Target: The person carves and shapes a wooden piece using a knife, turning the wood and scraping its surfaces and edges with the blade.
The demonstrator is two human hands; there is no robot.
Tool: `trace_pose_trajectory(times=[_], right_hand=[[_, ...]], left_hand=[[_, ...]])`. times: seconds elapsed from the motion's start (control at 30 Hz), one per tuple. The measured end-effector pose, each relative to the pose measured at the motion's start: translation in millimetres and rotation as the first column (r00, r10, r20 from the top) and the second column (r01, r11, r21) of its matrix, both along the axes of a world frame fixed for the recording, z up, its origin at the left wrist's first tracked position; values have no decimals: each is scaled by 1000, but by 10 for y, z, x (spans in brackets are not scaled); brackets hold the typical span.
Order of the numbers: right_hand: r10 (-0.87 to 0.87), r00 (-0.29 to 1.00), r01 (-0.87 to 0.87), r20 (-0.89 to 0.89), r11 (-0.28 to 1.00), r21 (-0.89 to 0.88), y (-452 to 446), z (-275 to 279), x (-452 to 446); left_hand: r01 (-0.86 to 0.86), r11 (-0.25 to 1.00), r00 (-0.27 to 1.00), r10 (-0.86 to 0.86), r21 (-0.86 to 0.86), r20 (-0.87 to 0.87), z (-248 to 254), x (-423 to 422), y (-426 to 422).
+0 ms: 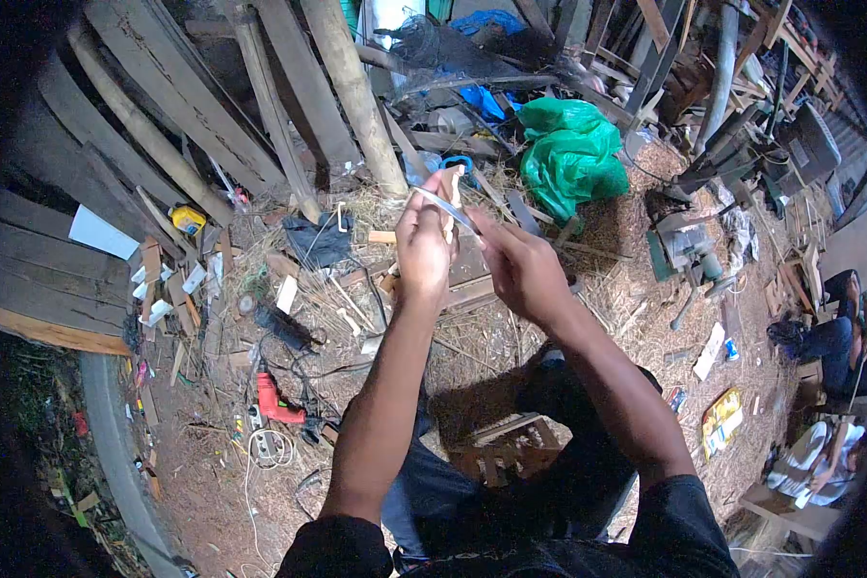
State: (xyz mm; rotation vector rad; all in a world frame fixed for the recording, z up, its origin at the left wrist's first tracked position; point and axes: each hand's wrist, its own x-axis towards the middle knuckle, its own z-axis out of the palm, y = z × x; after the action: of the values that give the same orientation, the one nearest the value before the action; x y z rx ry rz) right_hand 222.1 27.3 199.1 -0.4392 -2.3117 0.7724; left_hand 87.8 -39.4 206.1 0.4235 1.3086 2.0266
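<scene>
My left hand (426,241) is closed around a small pale piece of wood (456,185), held up in front of me. My right hand (522,265) grips a knife, its handle hidden in my fingers. The thin, shiny blade (445,204) points up and left, crossing in front of the wood and reaching my left thumb. Whether the edge touches the wood is too small to tell. Below both hands lie wooden blocks (469,292) on ground strewn with shavings.
A green plastic bag (570,159) lies beyond my hands, beside a machine (682,241) at right. Planks (178,91) lean at upper left. A red power drill (277,399) and cables lie at lower left. Two people (824,462) (843,332) are at far right.
</scene>
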Motion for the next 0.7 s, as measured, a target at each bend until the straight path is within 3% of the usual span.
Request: trace_pose_trajectory(times=[0.07,0.17,0.33,0.53,0.63,0.67,0.7], right_hand=[[-15,998,12,66,999,43,39,-19,9],[-16,993,2,116,993,121,121,22,34],[-32,991,1,130,971,237,167,77,104],[-83,967,5,240,950,312,150,128,137],[-177,970,90,167,899,428,162,92,146],[-331,924,226,190,875,429,351,159,227],[-476,854,353,212,828,434,576,252,382]], left_hand=[[-5,1000,999,6,-29,44,12,16,-8],[117,987,969,-137,108,206,12,-39,-98],[194,969,867,-242,153,435,49,-23,-193],[272,937,759,-348,217,551,37,-82,-266],[197,942,647,-334,273,686,50,-226,-346],[151,946,593,-318,285,740,92,-311,-414],[76,980,751,-178,184,636,138,-487,-569]])
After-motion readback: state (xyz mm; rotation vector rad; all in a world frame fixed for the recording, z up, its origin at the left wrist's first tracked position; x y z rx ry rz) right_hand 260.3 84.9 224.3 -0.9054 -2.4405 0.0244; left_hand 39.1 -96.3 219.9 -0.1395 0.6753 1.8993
